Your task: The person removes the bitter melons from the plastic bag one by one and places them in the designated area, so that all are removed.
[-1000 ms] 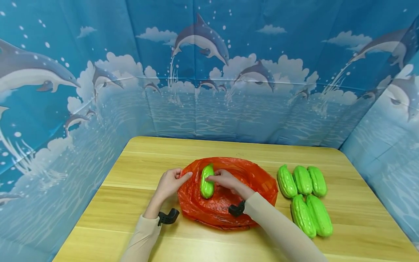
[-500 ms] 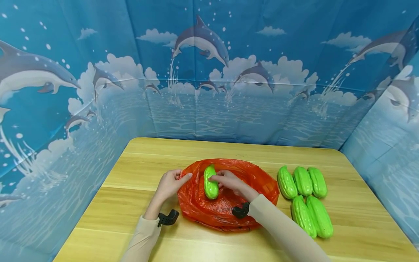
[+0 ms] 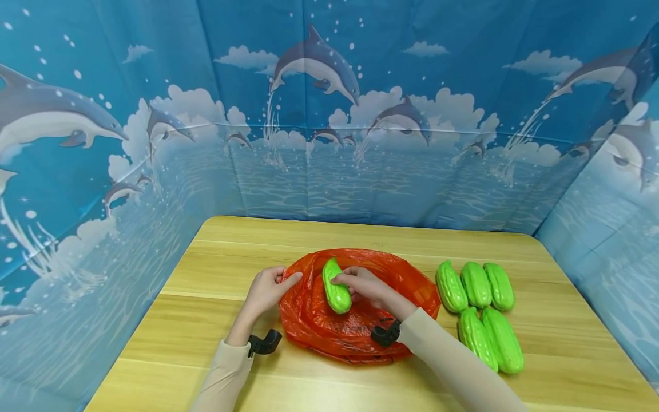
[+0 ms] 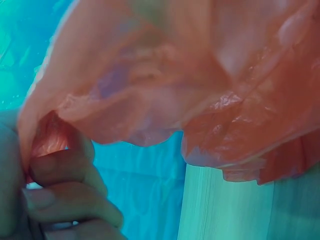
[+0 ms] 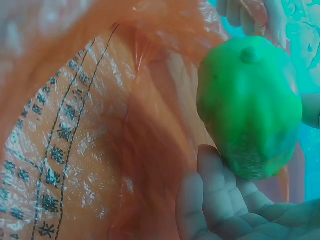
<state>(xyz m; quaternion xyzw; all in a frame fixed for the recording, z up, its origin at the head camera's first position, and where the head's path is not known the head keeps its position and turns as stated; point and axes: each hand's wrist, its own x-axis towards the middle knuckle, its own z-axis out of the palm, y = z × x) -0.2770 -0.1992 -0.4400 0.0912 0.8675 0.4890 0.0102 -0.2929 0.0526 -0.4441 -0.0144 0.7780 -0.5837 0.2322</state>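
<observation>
A thin red plastic bag (image 3: 350, 346) lies on the table with its mouth spread wide. My left hand (image 3: 269, 289) pinches its left rim between thumb and curled fingers; the left wrist view shows the bag's film (image 4: 250, 120) gathered in those fingers (image 4: 70, 195). Over the open mouth, my right hand (image 3: 364, 286) grips a glossy green bitter melon (image 3: 337, 293), its stem end pointing away. In the right wrist view the melon (image 5: 250, 110) sits between thumb and fingers, end-on to the camera. Printed dark characters show on the bag's inner wall (image 5: 65, 135).
Several more bitter melons (image 3: 476, 284) lie grouped in two rows on the wooden table (image 3: 180, 332), right of the bag. A blue curtain (image 3: 329, 171) with dolphins surrounds the table's back and sides. Each wrist carries a black camera mount (image 3: 265, 341).
My right hand has moved slightly right with the bitter melon, whose near end has swung rightward so it now lies more slanted. The left hand has stayed at the bag's rim.
</observation>
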